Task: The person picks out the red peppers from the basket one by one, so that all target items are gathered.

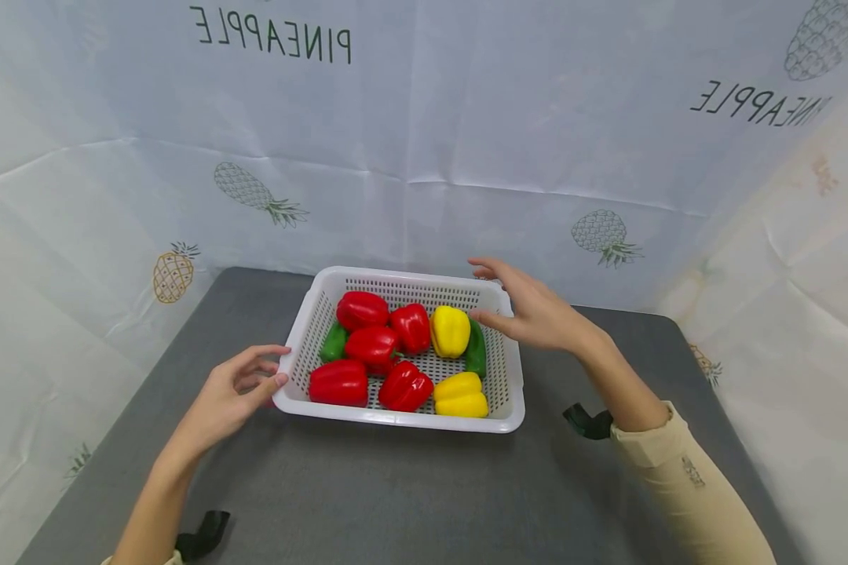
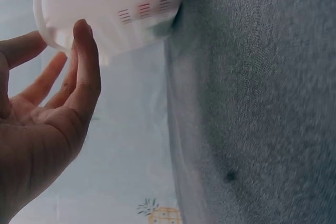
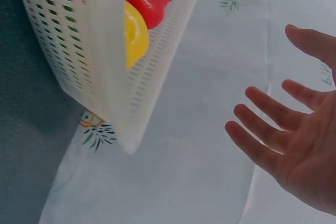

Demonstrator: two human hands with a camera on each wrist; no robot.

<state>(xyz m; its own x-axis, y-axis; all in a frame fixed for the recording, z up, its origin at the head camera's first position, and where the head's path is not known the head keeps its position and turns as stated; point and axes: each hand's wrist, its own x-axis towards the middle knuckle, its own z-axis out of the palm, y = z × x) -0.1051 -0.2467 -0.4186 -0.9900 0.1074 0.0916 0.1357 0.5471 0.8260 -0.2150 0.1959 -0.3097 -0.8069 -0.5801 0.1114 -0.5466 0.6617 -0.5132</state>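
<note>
A white plastic basket [image 1: 396,419] stands on the grey table, with several red bell peppers [image 1: 338,384], yellow bell peppers [image 1: 450,332] and green vegetables [image 1: 477,350] inside. At its left side my left hand [image 1: 228,395] pinches the rim. In the left wrist view the thumb and fingers of this left hand [image 2: 50,114] lie on opposite sides of the rim [image 2: 39,9]. My right hand [image 1: 540,314] is held over the basket's far right corner, fingers spread. From the right wrist view, that hand [image 3: 299,135] is apart from the basket [image 3: 107,51], holding nothing.
Dark grey cloth covers the table [image 1: 410,494]. A whitish curtain [image 1: 424,118] printed with pineapples hangs behind and at both sides, close to the basket's far edge. A black strap piece [image 1: 586,421] sticks out at the right wrist, another [image 1: 203,535] at the left.
</note>
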